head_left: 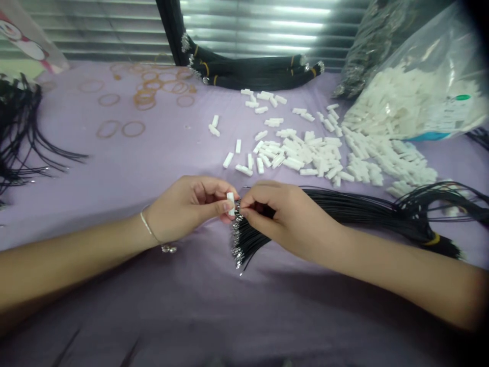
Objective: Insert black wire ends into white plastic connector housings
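The left hand (187,209) pinches a white rectangular plastic connector (231,204) between thumb and fingers, while the right hand (290,219) closes on a metal-tipped black wire bundle (355,211) just beside it.

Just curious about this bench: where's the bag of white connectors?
In the head view, the clear plastic bag of white connectors sits at the far right edge of the purple cloth, behind the loose white connectors and beyond the person's right hand.

Between the left fingers (214,196), the connector housing (231,204) looks like smooth, matt white plastic. Right of them, the wires (344,203) have glossy black insulation; their crimped terminals (237,239) seem bright metal, though small. Below the fingers lies matt lilac cloth (244,326).
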A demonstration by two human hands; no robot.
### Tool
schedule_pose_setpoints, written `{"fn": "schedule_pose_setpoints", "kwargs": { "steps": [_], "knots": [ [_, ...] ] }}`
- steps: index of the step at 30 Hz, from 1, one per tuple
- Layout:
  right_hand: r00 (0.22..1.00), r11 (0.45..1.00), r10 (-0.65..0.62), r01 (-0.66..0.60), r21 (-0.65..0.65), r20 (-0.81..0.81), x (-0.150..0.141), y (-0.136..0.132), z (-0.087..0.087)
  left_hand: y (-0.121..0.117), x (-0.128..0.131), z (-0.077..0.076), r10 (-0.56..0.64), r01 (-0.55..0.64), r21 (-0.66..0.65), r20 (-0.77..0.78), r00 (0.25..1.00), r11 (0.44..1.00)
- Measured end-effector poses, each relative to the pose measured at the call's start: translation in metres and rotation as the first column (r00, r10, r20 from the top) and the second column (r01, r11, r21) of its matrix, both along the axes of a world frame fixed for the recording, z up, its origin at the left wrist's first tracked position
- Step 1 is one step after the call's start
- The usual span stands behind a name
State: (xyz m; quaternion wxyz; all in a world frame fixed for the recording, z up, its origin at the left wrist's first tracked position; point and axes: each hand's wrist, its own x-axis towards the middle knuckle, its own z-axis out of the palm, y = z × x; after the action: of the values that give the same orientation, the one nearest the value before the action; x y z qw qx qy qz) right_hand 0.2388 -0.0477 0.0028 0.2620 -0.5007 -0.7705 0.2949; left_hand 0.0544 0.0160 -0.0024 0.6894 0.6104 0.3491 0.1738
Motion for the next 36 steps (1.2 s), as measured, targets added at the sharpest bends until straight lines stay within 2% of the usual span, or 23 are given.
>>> {"fn": "schedule_pose_setpoints", "kwargs": {
  "steps": [3,8,24,32,36],
  "knots": [
    [0.999,0.998,-0.004,0.007,0.070,-0.044,0.004,0.002,0.001,0.000,0.000,0.002,-0.014,0.014,-0.009,0.004,1.000,1.000],
    [0.990,0.997,-0.071,0.071,-0.004,-0.122,0.010,0.006,0.002,0.000,-0.001,0.002,0.014,-0.014,-0.014,0.004,1.000,1.000],
    [0.996,0.997,-0.076,0.075,-0.020,-0.051,0.002,0.003,0.002,0.003,0.002,0.002,-0.004,0.004,-0.008,-0.041,0.999,1.000],
    [1.000,0.991,-0.024,0.026,0.128,-0.015,-0.007,0.002,-0.005,0.001,0.003,0.000,0.029,-0.029,0.004,-0.045,0.999,1.000],
    [1.000,0.989,-0.004,0.000,0.146,0.025,-0.009,0.002,-0.005,0.000,0.003,0.001,0.019,-0.018,0.012,-0.044,0.999,1.000]
  ]
}}
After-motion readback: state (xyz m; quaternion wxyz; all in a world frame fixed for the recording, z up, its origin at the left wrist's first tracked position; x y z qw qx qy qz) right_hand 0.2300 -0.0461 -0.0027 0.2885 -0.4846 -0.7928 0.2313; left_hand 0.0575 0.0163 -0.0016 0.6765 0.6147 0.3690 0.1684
